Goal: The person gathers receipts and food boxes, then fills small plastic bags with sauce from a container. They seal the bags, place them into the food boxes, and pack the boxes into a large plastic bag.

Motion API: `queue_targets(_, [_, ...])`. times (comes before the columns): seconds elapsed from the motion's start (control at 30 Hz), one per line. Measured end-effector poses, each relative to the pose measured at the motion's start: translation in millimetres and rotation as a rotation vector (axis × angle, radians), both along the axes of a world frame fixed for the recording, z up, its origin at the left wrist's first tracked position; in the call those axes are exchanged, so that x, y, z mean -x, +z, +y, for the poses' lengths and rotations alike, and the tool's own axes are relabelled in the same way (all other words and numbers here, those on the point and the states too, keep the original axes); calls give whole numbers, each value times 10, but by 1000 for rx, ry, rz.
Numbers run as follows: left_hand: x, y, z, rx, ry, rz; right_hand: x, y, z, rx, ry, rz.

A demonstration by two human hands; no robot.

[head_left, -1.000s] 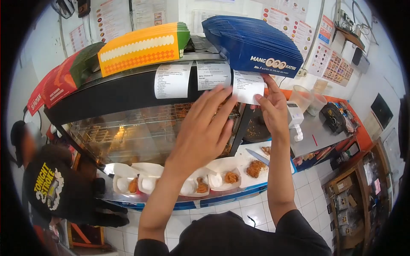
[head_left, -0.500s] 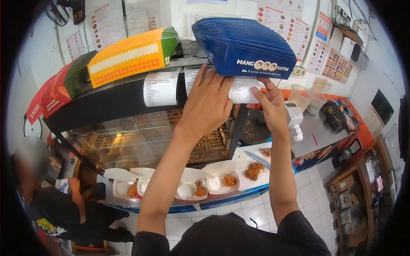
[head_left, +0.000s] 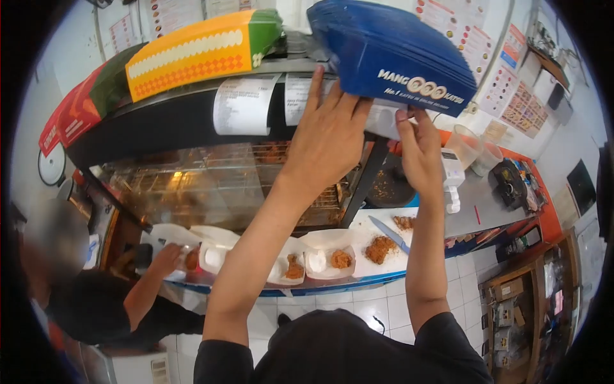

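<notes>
My left hand (head_left: 327, 137) lies with its fingers stretched out against the upper edge of the warmer cabinet. Its fingertips reach the lower left corner of a stack of folded blue boxes (head_left: 409, 61) printed "MANG KATSU". Below that stack, my right hand (head_left: 421, 150) pinches the right end of a white paper receipt (head_left: 384, 120), its thumb in front. The receipt's left part is hidden behind my left hand. Two more printed receipts, a wide one (head_left: 244, 105) and a narrower one (head_left: 295, 99), hang to the left along the black cabinet edge.
Yellow boxes (head_left: 192, 54) and red boxes (head_left: 77, 115) top the warmer cabinet (head_left: 185, 185). Below are paper trays with rice and fried chicken (head_left: 341, 259), a knife (head_left: 388, 233) and a cutlet (head_left: 380, 249). A co-worker's hand (head_left: 167, 259) is over the leftmost tray.
The view has shifted, and the blue stack is tilted more over the receipt. My right hand has moved closer under the stack. The co-worker's hand has reached the leftmost tray.
</notes>
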State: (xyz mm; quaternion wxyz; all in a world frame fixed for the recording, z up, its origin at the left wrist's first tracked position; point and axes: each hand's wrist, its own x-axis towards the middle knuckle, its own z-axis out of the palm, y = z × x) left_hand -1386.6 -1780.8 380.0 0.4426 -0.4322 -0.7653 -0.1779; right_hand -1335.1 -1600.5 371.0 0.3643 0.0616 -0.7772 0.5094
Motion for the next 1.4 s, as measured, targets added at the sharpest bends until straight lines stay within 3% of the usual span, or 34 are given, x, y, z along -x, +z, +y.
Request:
queue_targets(0.2, [-456,-617,-233,-345,-71,-35,-17,17,41,-324,-174,82])
queue_targets(0.3, [-610,-880,-299,-621,-62,-291,-71,-101,89,-502,-408,267])
queue_targets(0.4, [-561,-843,-359,-706,-59,-332,-183,-302,56,-251,-414,271])
queue_targets(0.43, [-556,-809,-385,-655,-5,-297,-226,-399,16,-85,-279,256])
queue_targets(0.5, [-555,-817,-386,-730,-105,-391,-268,-693,22,156,-28,219])
queue_targets(0.7, [-795,-1041,-571,-740,-157,-617,-447,-1733,281,135,300,-410])
queue_targets(0.8, [-1022,-1596,-841,-663,-21,-861,-602,-2274,468,-125,387,-751])
queue_targets(0.87, [-1121,-2180,-1076,-588,161,-1056,-685,-2877,653,-142,458,-998])
queue_targets(0.9, [-1162,-2510,-1183,-554,266,-1169,-737,-3146,705,-284,439,-1028])
queue_targets(0.97, [-1164,-3299,-1324,-404,438,-1111,-787,-3688,806,-583,393,-1068])
queue_targets(1.0, [-1158,-3584,-1349,-321,430,-1089,-822,-4140,942,-542,426,-987])
queue_targets(1.1, [-1102,-3801,-1015,-159,319,-1164,-701,-3213,713,-479,395,-968])
queue_targets(1.13, [-1090,-3512,-783,-91,328,-1262,-656,-2711,577,-369,394,-894])
queue_targets(1.17, [-1042,-3769,-640,22,348,-1208,-588,-2283,445,-253,397,-872])
queue_targets(1.2, [-1006,-4069,-541,137,378,-1155,-511,-1980,370,-168,447,-695])
queue_targets(1.23, [-951,-4122,-437,120,428,-1068,-515,-1399,145,-44,412,-613])
queue_targets(1.3, [-903,-4186,-242,93,521,-904,-368,-907,-135,43,354,-182])
queue_targets(1.37, [-754,-4337,-139,103,488,-965,-154,-524,-453,144,295,141])
queue_targets(1.4, [-690,-4362,-97,108,467,-999,-66,-408,-583,123,260,168])
